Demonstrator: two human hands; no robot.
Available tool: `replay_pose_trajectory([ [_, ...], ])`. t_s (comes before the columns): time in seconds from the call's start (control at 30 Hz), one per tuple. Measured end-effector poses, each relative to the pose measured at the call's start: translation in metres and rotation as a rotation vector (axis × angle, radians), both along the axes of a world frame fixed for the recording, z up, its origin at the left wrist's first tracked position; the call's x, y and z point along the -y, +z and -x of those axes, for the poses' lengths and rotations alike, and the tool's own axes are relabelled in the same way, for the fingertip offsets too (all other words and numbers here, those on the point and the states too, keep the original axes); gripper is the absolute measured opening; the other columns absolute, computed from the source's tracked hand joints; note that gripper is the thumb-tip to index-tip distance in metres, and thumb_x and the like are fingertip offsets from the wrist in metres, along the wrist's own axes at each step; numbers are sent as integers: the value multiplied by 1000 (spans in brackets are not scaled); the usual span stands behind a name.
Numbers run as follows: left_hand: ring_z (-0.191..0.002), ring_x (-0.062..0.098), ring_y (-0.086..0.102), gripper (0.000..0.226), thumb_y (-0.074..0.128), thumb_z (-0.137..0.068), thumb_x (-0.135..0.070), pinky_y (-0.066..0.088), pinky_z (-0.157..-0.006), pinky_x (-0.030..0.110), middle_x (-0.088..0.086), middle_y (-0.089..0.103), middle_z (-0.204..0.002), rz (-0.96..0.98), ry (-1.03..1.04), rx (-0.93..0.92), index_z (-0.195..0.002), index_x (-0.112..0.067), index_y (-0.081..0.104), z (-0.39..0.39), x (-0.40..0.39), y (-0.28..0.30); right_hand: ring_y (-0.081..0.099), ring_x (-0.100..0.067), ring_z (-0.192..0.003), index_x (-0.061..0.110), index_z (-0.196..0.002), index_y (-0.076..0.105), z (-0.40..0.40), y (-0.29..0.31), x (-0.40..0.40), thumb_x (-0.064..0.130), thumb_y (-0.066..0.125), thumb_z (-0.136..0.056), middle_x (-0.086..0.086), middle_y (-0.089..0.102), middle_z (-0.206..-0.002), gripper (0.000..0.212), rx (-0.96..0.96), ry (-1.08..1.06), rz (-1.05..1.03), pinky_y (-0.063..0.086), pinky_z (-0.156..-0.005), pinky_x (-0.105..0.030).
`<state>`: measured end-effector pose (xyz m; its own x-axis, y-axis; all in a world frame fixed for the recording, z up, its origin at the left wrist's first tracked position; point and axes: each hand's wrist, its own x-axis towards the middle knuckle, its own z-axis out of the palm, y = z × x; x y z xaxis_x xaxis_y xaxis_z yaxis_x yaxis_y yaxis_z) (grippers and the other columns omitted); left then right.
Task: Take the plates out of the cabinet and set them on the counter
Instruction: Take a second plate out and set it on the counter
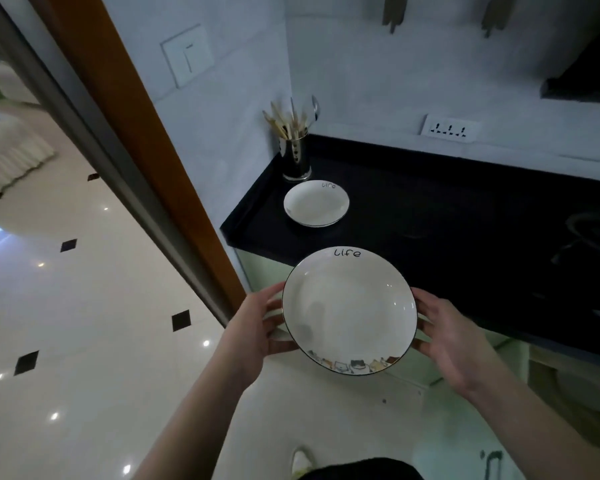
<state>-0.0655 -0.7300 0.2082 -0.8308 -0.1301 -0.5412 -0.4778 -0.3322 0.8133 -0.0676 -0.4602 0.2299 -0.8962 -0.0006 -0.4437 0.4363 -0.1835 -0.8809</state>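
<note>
1. Two white plates in view: a held plate [349,311] in the air in front of the black counter [447,237], and a second plate [316,203] lying on the counter near its left corner
2. Two hands grasp the held plate's rim: left hand [257,327] on its left edge, right hand [454,344] on its right
3. One utensil holder [296,157] stands just behind the second plate

Two white plates: one plate on the counter [316,203], one plate held in the air [349,310]. Two hands: left hand [257,332], right hand [454,344]. One black counter [447,216]. One metal utensil holder [296,157], several sticks in it, count unclear. One wall switch [187,55]. One socket strip [449,128].
</note>
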Motion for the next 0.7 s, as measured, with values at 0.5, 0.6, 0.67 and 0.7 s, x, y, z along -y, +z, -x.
replay_pose_trajectory([
  [0.5, -105, 18, 68, 25, 64, -87, -41, 61, -71, 46, 0, 72, -113, 1, -393, 29, -108, -35, 74, 140, -36, -8, 67, -6, -100, 36, -111, 66, 57, -16, -40, 9, 47, -98, 12, 71, -110, 36, -43, -197, -170, 58, -68, -24],
  [0.6, -104, 23, 69, 31, 54, -91, -40, 60, -76, 49, 4, 72, -115, 13, -468, 4, -115, -31, 72, 173, -57, -16, 69, -11, -99, 34, -111, 66, 83, -28, -56, 6, 47, -98, 10, 73, -108, 36, -12, -212, -152, 57, -70, -27],
  [0.67, -102, 24, 70, 32, 52, -91, -40, 60, -77, 51, 3, 73, -114, 19, -449, 38, -113, -31, 73, 192, -72, -23, 69, -8, -98, 35, -109, 65, 103, -35, -66, 7, 49, -98, 12, 73, -105, 34, 11, -198, -154, 57, -67, -24],
  [0.7, -100, 22, 71, 31, 51, -90, -40, 61, -74, 50, 0, 74, -112, 19, -427, 60, -111, -31, 73, 202, -81, -26, 69, -5, -96, 35, -107, 65, 113, -38, -71, 11, 49, -98, 14, 73, -103, 30, 30, -197, -153, 57, -66, -23],
])
